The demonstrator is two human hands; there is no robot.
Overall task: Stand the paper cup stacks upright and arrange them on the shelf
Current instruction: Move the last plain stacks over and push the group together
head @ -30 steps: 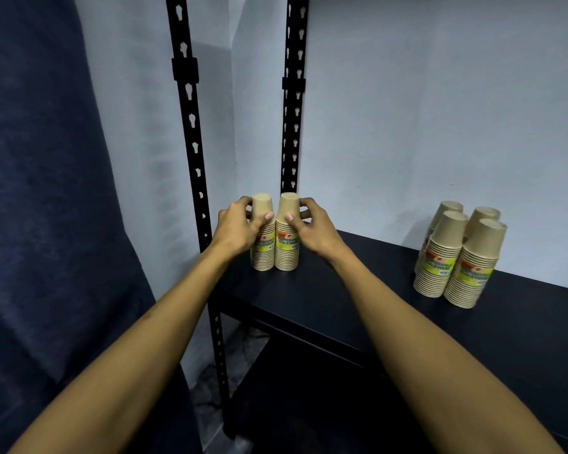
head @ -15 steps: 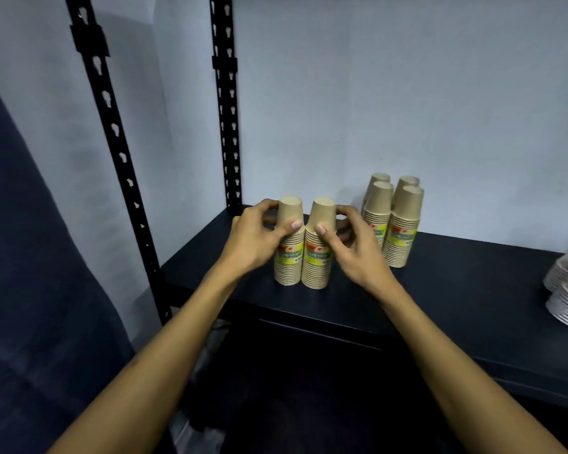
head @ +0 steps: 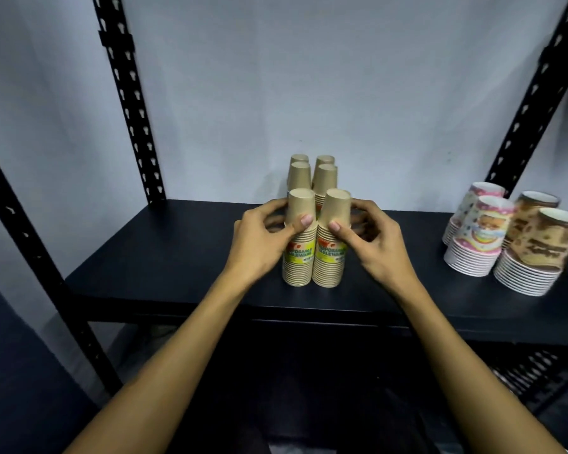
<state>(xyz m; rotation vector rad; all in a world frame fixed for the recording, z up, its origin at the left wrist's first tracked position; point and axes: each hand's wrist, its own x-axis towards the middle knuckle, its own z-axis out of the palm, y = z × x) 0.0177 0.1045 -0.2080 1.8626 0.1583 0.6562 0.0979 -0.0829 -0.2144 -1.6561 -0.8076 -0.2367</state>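
Two brown paper cup stacks stand upright, mouths down, side by side on the black shelf (head: 164, 257). My left hand (head: 259, 240) grips the left stack (head: 299, 263), thumb across its front. My right hand (head: 371, 244) grips the right stack (head: 330, 263) the same way. Directly behind them stand several more brown stacks (head: 312, 176) in two rows, close to the wall. The held pair sits just in front of that group; whether they touch it is hidden.
Patterned cup stacks stand at the shelf's right: pink ones (head: 479, 237) and brown printed ones (head: 538, 250). Black slotted uprights (head: 128, 103) rise at the left and at the right (head: 532, 103). A lower shelf level lies beneath.
Both hands have carried the pair of stacks rightward along the shelf, from the left corner to just in front of the other brown stacks. The view has swung right, and the patterned stacks have come into sight.
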